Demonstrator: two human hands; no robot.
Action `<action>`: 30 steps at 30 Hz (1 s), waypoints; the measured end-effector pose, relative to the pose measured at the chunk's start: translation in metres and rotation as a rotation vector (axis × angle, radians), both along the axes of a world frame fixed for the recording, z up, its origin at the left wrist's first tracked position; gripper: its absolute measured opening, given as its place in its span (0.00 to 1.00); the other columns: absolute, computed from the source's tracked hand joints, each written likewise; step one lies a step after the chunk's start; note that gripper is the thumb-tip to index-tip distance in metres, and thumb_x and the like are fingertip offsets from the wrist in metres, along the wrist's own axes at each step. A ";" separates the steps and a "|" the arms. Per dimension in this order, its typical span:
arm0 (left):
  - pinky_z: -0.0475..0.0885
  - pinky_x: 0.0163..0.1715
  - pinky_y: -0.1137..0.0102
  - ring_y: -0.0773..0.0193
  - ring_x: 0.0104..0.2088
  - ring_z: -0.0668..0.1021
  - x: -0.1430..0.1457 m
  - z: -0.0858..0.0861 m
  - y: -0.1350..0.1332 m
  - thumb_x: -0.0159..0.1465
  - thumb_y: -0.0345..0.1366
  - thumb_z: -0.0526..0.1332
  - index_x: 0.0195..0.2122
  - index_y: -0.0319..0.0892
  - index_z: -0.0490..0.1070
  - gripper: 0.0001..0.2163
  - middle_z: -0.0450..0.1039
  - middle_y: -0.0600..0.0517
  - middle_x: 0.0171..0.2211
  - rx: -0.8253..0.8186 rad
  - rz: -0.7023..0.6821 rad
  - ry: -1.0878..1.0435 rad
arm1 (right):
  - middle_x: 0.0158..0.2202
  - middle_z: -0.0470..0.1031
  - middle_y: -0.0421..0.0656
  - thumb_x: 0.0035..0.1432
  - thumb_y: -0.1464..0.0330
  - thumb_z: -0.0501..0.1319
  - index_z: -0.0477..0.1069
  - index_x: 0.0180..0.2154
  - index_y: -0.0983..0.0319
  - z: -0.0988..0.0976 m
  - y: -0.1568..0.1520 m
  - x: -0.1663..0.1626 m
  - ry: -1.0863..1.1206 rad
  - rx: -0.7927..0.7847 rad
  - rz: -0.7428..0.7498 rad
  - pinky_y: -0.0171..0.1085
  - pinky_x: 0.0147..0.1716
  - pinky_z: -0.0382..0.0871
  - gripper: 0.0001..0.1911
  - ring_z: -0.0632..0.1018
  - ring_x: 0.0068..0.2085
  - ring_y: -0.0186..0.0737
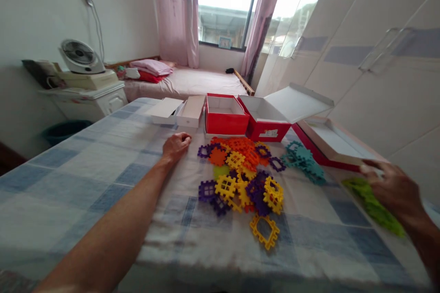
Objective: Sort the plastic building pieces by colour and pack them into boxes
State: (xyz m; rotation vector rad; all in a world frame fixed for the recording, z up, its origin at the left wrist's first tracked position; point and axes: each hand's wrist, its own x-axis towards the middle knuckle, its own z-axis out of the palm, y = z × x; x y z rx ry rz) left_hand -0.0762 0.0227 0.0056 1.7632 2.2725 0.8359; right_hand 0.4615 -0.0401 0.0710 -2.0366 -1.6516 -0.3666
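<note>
My left hand (176, 145) rests on the checked tablecloth (85, 178) with its fingers curled under, just left of a heap of plastic interlocking tiles (242, 171) in yellow, purple and orange. One yellow tile (264, 231) lies apart at the front. My right hand (393, 187) hovers at the right edge over a stack of green tiles (373, 206); it is blurred by motion. A pile of teal tiles (304, 160) sits between the heap and the right hand.
Two open red boxes (225, 123) (264, 128) and an open white box (189, 112) stand behind the tiles. A flat red-edged lid (330, 144) lies at right. A bed (192, 82), a small fan (80, 57) and a white wardrobe (378, 68) surround the table.
</note>
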 end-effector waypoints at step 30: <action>0.68 0.36 0.71 0.59 0.39 0.78 0.004 0.003 -0.007 0.60 0.40 0.51 0.40 0.46 0.76 0.15 0.78 0.50 0.40 0.020 -0.046 0.044 | 0.37 0.73 0.47 0.53 0.70 0.59 0.77 0.29 0.61 -0.011 0.025 -0.307 -0.404 -0.420 0.910 0.40 0.39 0.60 0.08 0.67 0.42 0.44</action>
